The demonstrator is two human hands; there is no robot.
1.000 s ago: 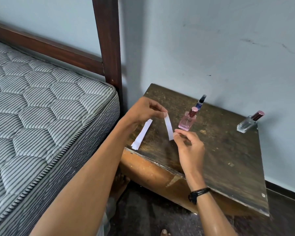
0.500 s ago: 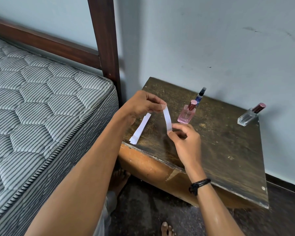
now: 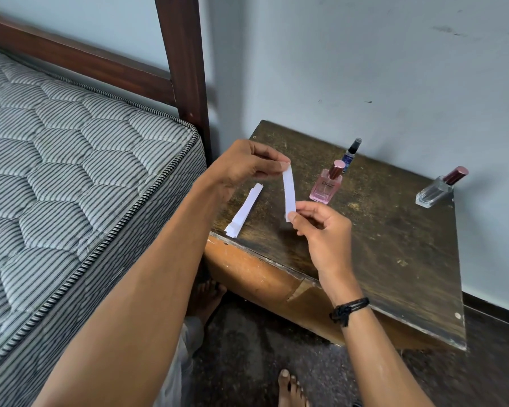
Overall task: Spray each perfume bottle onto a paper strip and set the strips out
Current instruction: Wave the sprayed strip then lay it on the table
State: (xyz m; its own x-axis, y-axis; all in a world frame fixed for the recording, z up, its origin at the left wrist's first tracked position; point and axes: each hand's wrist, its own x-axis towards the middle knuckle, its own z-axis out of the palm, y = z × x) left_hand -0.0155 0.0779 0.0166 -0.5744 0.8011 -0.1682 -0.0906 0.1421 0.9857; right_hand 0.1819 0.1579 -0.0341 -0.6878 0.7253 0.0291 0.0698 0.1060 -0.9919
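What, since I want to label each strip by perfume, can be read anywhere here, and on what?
"DOZ" (middle letter uncertain): front of the pink bottle; any smaller print beneath is too small to read.
Small blue bottle: label too blurred to read.
Clear bottle, held strip, strips on the table: no text visible.

three bottles (image 3: 325, 188) (image 3: 351, 154) (image 3: 437, 190), two hands (image 3: 244, 168) (image 3: 323, 227), one held strip (image 3: 289, 190), one strip pile (image 3: 244, 211)
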